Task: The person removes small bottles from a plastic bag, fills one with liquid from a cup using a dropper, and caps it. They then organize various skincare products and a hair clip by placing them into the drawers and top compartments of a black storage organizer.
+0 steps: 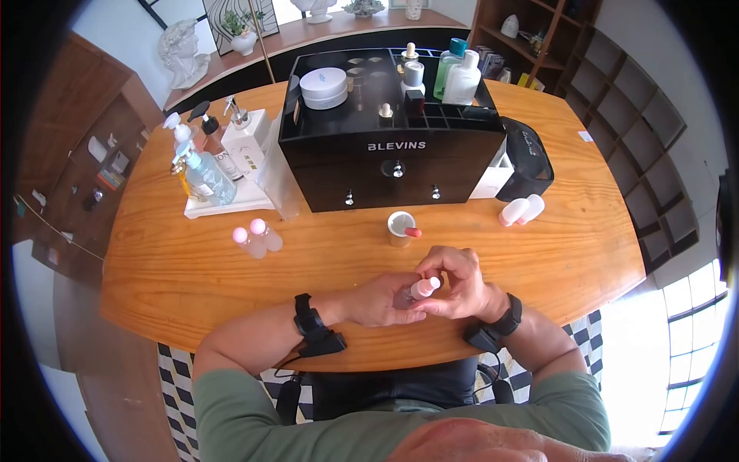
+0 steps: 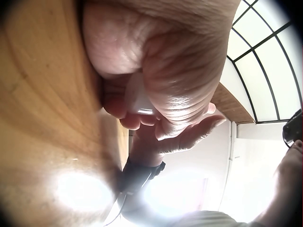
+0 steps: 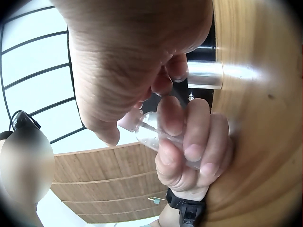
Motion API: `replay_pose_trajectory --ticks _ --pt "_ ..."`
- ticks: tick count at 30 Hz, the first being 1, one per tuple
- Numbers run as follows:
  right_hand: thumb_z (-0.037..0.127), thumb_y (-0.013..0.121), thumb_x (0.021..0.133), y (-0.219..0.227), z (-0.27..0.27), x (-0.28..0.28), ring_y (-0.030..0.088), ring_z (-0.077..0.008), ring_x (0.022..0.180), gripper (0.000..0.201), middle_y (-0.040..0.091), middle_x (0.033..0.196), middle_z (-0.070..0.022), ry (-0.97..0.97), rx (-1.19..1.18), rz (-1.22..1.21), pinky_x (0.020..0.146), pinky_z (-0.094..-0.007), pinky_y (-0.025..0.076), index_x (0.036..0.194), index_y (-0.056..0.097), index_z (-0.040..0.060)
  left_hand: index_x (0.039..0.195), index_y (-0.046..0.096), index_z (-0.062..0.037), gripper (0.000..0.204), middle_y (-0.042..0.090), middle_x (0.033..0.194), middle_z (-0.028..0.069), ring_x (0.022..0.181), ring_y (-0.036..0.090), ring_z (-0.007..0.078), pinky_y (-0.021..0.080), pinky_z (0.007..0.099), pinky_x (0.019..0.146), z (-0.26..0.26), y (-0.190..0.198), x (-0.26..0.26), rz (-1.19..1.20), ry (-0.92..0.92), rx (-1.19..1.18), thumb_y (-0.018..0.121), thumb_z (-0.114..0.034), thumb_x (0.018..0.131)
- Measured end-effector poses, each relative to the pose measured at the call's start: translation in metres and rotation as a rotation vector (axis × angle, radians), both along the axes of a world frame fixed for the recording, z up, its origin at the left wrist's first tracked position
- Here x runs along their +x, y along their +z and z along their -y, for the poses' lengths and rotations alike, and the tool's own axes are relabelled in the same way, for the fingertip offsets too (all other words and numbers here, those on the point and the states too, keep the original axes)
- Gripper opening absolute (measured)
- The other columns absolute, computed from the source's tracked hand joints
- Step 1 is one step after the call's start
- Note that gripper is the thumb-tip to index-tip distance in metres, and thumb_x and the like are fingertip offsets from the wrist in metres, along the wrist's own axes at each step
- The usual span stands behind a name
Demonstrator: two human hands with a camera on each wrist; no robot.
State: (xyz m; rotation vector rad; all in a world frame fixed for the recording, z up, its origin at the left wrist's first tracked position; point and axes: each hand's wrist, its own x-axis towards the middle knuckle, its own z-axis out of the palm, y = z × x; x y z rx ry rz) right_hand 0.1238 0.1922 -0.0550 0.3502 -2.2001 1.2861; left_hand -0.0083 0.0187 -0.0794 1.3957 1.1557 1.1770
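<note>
In the head view my left hand [image 1: 377, 296] grips a small pump bottle [image 1: 407, 295] near the front of the table. It is a clear bottle [image 3: 149, 132] with a pink collar [image 3: 130, 120] and a white tip [image 1: 435, 282]. My right hand [image 1: 462, 281] pinches the pink top between thumb and curled fingers. In the right wrist view, the left fingers [image 3: 196, 127] wrap the clear body, and a thin tube shows inside. Just beyond the hands stands a small cup [image 1: 398, 222] with a red-ended item [image 1: 413, 232] at its rim.
A black cosmetics organizer [image 1: 385, 165] stands behind the cup, bearing bottles and a white jar [image 1: 323, 87]. Left of it, a white tray [image 1: 231, 202] carries pump bottles. Two pink-capped bottles [image 1: 250, 241] stand front left. Pale pink bottles [image 1: 522, 210] and a black pouch [image 1: 527, 162] are at right.
</note>
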Motion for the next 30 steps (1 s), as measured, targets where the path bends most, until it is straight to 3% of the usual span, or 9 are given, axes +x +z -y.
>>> replay_pose_trajectory --ticks 5,10,14,18,19,22,23,30 --pt "0.035 0.094 0.074 -0.002 -0.007 0.003 0.053 -0.0118 0.052 0.039 0.057 0.065 -0.0006 -0.027 0.043 0.017 0.049 -0.0263 0.040 0.078 0.066 0.0079 0.128 0.058 -0.0073 0.037 0.061 0.099 -0.0006 0.093 0.055 0.0087 0.048 0.0281 0.085 -0.002 -0.002 0.000 -0.064 -0.006 0.001 0.074 -0.022 0.098" --pt "0.030 0.093 0.075 -0.007 -0.009 0.002 0.052 -0.0116 0.049 0.034 0.055 0.060 0.0001 -0.046 0.039 0.007 0.048 -0.0256 0.038 0.076 0.067 0.0080 0.127 0.057 -0.0081 0.035 0.058 0.097 -0.0026 0.092 0.054 0.0076 0.048 0.0276 0.085 -0.002 -0.011 0.001 0.101 -0.014 -0.068 0.074 -0.019 0.098" --pt "0.028 0.092 0.076 0.001 -0.003 0.003 0.054 -0.0106 0.049 0.031 0.059 0.062 -0.0008 0.004 -0.002 0.004 0.048 -0.0252 0.040 0.078 0.068 0.0072 0.123 0.056 -0.0086 0.032 0.058 0.097 -0.0037 0.092 0.054 0.0073 0.047 0.0271 0.085 0.001 0.009 0.008 0.113 0.019 -0.147 0.074 -0.019 0.098" --pt "0.031 0.094 0.073 0.005 -0.005 0.003 0.056 -0.0102 0.050 0.034 0.060 0.062 0.0002 -0.008 0.045 0.000 0.049 -0.0247 0.042 0.079 0.069 0.0074 0.117 0.058 -0.0088 0.028 0.057 0.093 -0.0031 0.088 0.054 0.0082 0.047 0.0272 0.081 0.000 0.004 0.000 -0.104 0.018 -0.054 0.074 -0.020 0.097" --pt "0.034 0.095 0.071 0.002 -0.005 0.002 0.051 -0.0104 0.048 0.038 0.055 0.059 0.0012 -0.020 0.035 -0.008 0.047 -0.0256 0.039 0.077 0.068 0.0084 0.116 0.058 -0.0088 0.027 0.057 0.092 -0.0027 0.086 0.054 0.0087 0.047 0.0275 0.079 0.001 0.002 -0.001 -0.155 0.017 -0.016 0.074 -0.020 0.097" --pt "0.040 0.094 0.074 -0.002 -0.009 0.004 0.051 -0.0128 0.050 0.043 0.057 0.063 -0.0019 -0.042 0.070 0.054 0.048 -0.0260 0.037 0.075 0.065 0.0085 0.113 0.059 -0.0087 0.025 0.056 0.089 -0.0023 0.084 0.054 0.0095 0.046 0.0284 0.076 0.002 -0.004 -0.002 -0.124 0.016 -0.038 0.074 -0.021 0.097" --pt "0.034 0.096 0.071 -0.002 -0.006 0.001 0.041 -0.0114 0.045 0.041 0.044 0.054 0.0016 -0.049 0.036 0.009 0.045 -0.0286 0.030 0.070 0.063 0.0094 0.113 0.059 -0.0087 0.025 0.056 0.089 -0.0023 0.084 0.054 0.0095 0.046 0.0284 0.076 0.001 -0.003 -0.002 -0.121 0.017 -0.040 0.074 -0.021 0.097" --pt "0.024 0.090 0.074 -0.003 -0.005 0.004 0.042 -0.0120 0.044 0.031 0.046 0.053 0.0010 -0.018 -0.013 0.056 0.045 -0.0291 0.030 0.070 0.063 0.0087 0.112 0.059 -0.0090 0.026 0.057 0.092 -0.0026 0.085 0.053 0.0092 0.047 0.0283 0.077 0.000 -0.001 0.003 -0.023 0.044 -0.018 0.075 -0.021 0.097"
